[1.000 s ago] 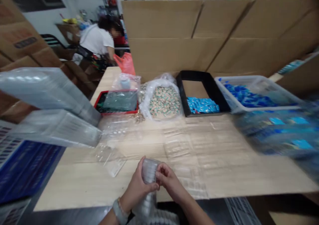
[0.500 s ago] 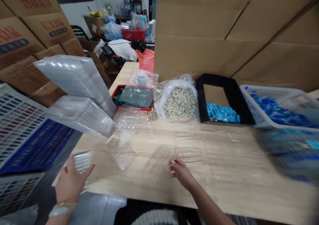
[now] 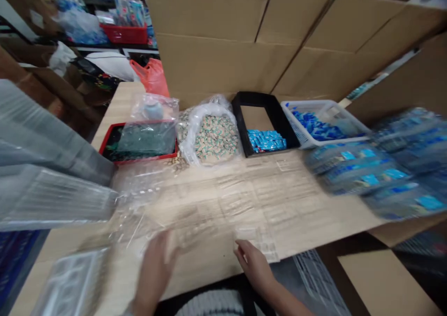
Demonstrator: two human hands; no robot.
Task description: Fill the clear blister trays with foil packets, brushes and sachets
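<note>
My right hand is at the near edge of the wooden table. Its fingers are bent and pinch the near left corner of a small clear plastic tray that lies flat on the table. My left hand hovers palm down over the near edge, left of the right hand. It is smeared by motion, but its fingers look stretched out with nothing in them. A clear plastic piece lies blurred at the lower left, apart from that hand.
At the back stand a red tray under a plastic bag, a bag of small sachets, a black tray with blue packets and a white basket. Clear tray stacks lie left, blue packs right. Cardboard walls the back.
My left hand has let go of the clear stack at the far left and swung back over the table. My right hand stays on the small clear tray. The view shifted right.
</note>
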